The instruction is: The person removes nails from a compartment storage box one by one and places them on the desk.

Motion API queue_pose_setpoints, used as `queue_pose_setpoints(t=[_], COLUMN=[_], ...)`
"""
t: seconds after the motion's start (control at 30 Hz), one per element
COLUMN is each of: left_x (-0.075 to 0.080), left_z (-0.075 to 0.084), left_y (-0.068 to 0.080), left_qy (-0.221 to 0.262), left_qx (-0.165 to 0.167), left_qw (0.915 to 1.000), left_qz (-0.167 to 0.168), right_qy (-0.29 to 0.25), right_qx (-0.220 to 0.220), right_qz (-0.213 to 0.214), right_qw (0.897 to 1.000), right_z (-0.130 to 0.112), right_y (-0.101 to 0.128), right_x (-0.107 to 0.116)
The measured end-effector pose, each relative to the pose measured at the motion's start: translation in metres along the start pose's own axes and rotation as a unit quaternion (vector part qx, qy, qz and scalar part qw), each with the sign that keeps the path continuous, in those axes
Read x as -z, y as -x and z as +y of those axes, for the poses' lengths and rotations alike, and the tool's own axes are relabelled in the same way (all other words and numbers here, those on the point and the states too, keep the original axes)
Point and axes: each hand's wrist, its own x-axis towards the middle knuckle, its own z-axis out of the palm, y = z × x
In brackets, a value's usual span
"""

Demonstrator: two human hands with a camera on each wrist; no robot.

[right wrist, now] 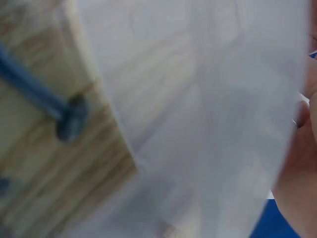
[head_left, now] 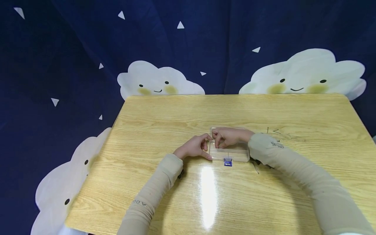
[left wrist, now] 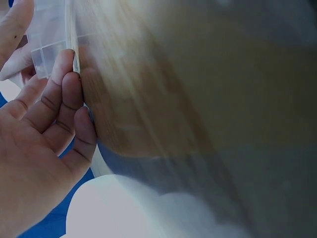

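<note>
A clear plastic box [head_left: 238,156] with a lid and a blue latch [head_left: 227,162] lies on the wooden table. At its left end, my left hand [head_left: 196,147] holds the box, thumb at the front corner and fingers farther back. The left wrist view shows those fingertips [left wrist: 63,62] against the box's edge. My right hand [head_left: 229,136] reaches over the box with fingers bent downward inside it. Whatever may be between those fingers is hidden. In the right wrist view, the blurred box wall covers most of the hand, and a nail [right wrist: 72,119] lies outside the box.
Several loose nails lie right of the box, among them an upright-looking one [head_left: 267,130] and a pair forming a V [head_left: 276,131]. Another thin nail [head_left: 256,168] lies near the box's front right corner, beside the right sleeve [head_left: 293,173]. A dark blue curtain with clouds hangs behind the table [head_left: 164,114].
</note>
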Motion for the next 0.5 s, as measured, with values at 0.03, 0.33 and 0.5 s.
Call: queue_pose_setpoints(t=[0.03,0.33,0.5], left_x=[0.000,0.000,-0.001], left_z=[0.000,-0.001,0.000], left_y=[0.000,0.000,-0.001], left_qy=[0.000,0.007,0.006], left_qx=[0.000,0.006,0.004], left_qw=[1.0000,1.0000,1.0000], left_qz=[0.000,-0.001,-0.001], right_qy=[-0.001,0.001,-0.011], right_qx=[0.003,0.015,-0.027], right_qz=[0.003,0.021,0.029], right_qw=[1.000,1.000,0.999], right_z=[0.000,-0.003,-0.006], right_y=[0.000,0.007,0.013], right_x=[0.000,0.001,0.006])
